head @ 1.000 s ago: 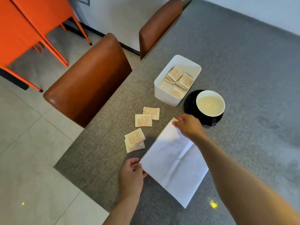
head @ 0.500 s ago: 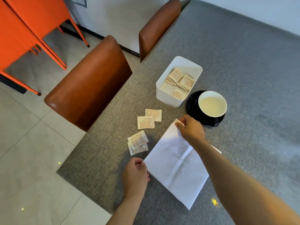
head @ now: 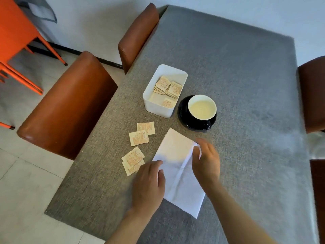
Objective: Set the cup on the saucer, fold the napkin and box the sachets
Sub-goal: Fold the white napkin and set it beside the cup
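Observation:
The white napkin [head: 177,166] lies on the grey table, folded over into a narrower strip. My left hand [head: 149,184] holds down its left edge, thumb and fingertips on the paper. My right hand [head: 205,161] grips the folded-over corner at the right edge. The cup [head: 202,107], white inside, stands on the black saucer [head: 182,111] just beyond the napkin. Several beige sachets [head: 139,138] lie loose on the table left of the napkin. More sachets lie inside the white box [head: 158,110] left of the saucer.
Brown chairs [head: 66,106] stand along the table's left edge, and another brown chair [head: 313,92] is at the right. An orange chair [head: 17,41] stands on the tiled floor at far left. The table's near left corner [head: 47,211] is close to my left arm.
My right hand has carried the napkin's far corner back and to the right, folding the sheet narrower. My left hand has slid forward along the left edge. The view has tilted up.

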